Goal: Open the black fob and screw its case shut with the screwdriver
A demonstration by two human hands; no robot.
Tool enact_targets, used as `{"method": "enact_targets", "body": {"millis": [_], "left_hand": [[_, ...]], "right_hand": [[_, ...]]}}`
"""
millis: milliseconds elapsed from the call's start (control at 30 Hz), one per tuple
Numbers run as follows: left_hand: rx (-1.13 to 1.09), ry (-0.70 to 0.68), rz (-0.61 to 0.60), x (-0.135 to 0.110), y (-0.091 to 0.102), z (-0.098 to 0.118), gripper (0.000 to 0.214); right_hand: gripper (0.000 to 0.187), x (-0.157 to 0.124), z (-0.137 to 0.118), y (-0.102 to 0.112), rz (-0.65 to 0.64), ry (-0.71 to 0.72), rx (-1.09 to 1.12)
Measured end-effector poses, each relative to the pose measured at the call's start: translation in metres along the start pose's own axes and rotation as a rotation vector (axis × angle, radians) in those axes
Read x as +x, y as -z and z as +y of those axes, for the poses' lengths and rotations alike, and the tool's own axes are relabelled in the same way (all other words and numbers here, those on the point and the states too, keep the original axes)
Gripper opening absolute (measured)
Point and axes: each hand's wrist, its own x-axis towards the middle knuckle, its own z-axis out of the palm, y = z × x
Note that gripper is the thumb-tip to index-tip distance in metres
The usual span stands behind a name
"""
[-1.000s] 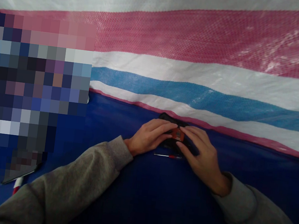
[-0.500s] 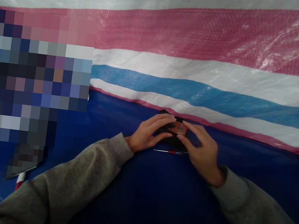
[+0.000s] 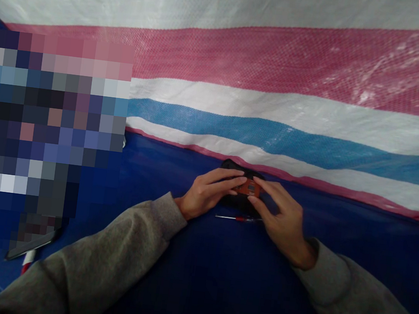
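A small orange-brown piece point(image 3: 253, 189), resembling a circuit board with a dark chip-like patch, lies between my hands over a black object point(image 3: 231, 165). My left hand point(image 3: 211, 190) is closed over its left end, fingertips on its top side and the thumb partly hidden. At the right end, my right hand point(image 3: 281, 211) grips the piece between thumb and forefinger. Just below the black object lies a thin screwdriver point(image 3: 239, 218) with a metal shaft and a red part. Its right end runs behind my right hand. The black object's exact kind cannot be made out.
A dark blue cover point(image 3: 217, 280) lies under everything. Behind it rises a striped white, red and blue woven plastic sheet point(image 3: 281, 69). To the left, a pixelated patch hides much, with a dark flat object's edge point(image 3: 30, 252) and a red-and-white item point(image 3: 28, 259) below.
My left fingers have shifted down and closer together over the orange-brown piece. My right hand keeps its grip. The whole view has moved slightly, with the scene sitting lower.
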Motion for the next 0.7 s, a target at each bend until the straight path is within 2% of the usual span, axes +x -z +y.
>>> {"method": "enact_targets", "body": {"millis": [167,267,433,700], "left_hand": [[0.013,-0.01,0.011,0.0013,0.0019,0.0026,0.04],[0.055,-0.009,0.031,0.002,0.0023,0.0028,0.042],[0.065,-0.016,-0.017,0.0018,0.0007,0.001,0.044],[0.01,-0.047,0.005,0.0018,-0.0012,-0.0011,0.048]], "right_hand": [[0.033,-0.0005,-0.0005,-0.0004,0.003,0.006,0.017],[0.026,0.001,-0.0029,-0.0001,-0.007,-0.002,0.029],[0.016,0.0033,-0.0054,0.0008,0.011,-0.029,0.04],[0.015,0.0039,-0.0065,0.0018,0.035,-0.013,0.041]]}}
